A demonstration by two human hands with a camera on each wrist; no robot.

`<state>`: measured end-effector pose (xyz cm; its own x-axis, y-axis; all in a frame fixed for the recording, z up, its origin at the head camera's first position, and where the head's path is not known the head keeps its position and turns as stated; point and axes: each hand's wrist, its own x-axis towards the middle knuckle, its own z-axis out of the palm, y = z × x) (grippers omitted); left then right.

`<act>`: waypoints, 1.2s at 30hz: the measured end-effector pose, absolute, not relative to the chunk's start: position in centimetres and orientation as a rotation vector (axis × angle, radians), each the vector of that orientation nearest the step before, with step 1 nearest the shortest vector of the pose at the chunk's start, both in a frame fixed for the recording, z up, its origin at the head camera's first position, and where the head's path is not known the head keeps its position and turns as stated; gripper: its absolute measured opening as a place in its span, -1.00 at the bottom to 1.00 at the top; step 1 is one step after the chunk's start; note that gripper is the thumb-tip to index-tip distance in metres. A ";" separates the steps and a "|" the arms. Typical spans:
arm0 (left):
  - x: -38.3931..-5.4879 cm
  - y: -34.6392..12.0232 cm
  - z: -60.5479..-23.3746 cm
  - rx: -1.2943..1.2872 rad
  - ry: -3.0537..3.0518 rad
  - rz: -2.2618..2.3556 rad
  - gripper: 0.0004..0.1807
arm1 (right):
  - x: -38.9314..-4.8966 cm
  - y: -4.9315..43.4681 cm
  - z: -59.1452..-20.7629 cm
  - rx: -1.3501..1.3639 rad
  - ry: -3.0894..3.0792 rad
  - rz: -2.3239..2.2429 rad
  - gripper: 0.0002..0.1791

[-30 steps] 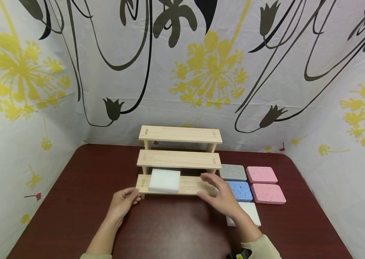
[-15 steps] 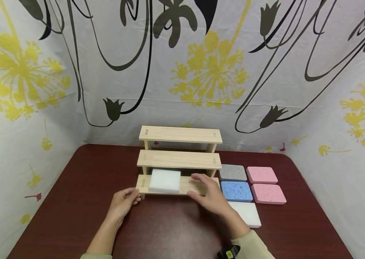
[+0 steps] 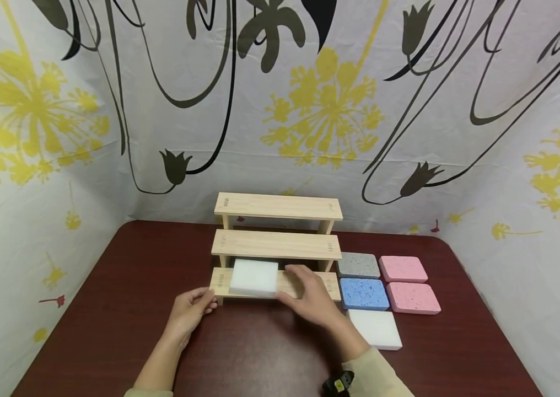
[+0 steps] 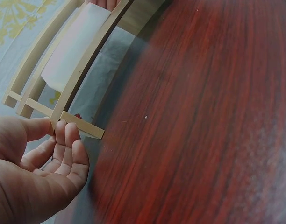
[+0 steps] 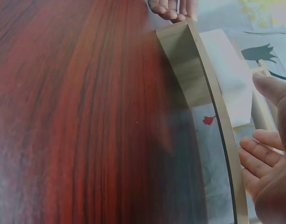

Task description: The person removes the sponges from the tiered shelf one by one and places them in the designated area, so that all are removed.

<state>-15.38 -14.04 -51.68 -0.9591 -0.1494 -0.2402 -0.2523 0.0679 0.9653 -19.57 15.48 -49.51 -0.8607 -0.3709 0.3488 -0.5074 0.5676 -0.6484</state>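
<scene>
A three-tier wooden stand [image 3: 275, 243] rises in steps at the back of the table. On its lowest step, left of centre, lies a thick white sponge block [image 3: 254, 277]. My left hand [image 3: 188, 313] pinches the left end of that step between thumb and fingers; the left wrist view shows the grip at the corner [image 4: 59, 109]. My right hand [image 3: 313, 300] hovers over the right part of the same step, fingers bent and thumb spread apart. Its fingertips are close to the block's right side, and the right wrist view shows the hand holding nothing.
Right of the stand lie a grey sponge [image 3: 357, 265], a blue sponge [image 3: 364, 293], a second white block [image 3: 375, 329] and two pink sponges [image 3: 403, 268]. A patterned cloth [image 3: 280, 127] hangs behind and beside the dark red table [image 3: 250, 353].
My right hand has moved left along the lowest step, up to the white sponge block, uncovering more of the blue sponge and second white block. The left hand keeps its grip.
</scene>
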 end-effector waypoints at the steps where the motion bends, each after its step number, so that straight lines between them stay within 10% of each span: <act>1: -15.4 -14.0 -51.7 -0.421 2.238 2.051 -0.62 | -19.6 15.4 -49.5 0.739 -2.626 1.161 -0.27; 18: -15.4 -14.0 -51.5 -0.422 2.246 2.045 -0.63 | -20.1 13.4 -48.8 0.611 -2.817 1.113 0.13; 36: -15.4 -14.2 -51.8 -0.379 2.241 2.068 -0.59 | -20.7 12.4 -49.3 0.658 -2.815 1.066 0.04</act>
<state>-15.43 -14.20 -51.80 -0.9674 -0.1334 -0.2155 -0.2255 0.0648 0.9721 -20.70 12.38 -49.35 -0.9071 -0.3692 0.2024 -0.4106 0.6698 -0.6187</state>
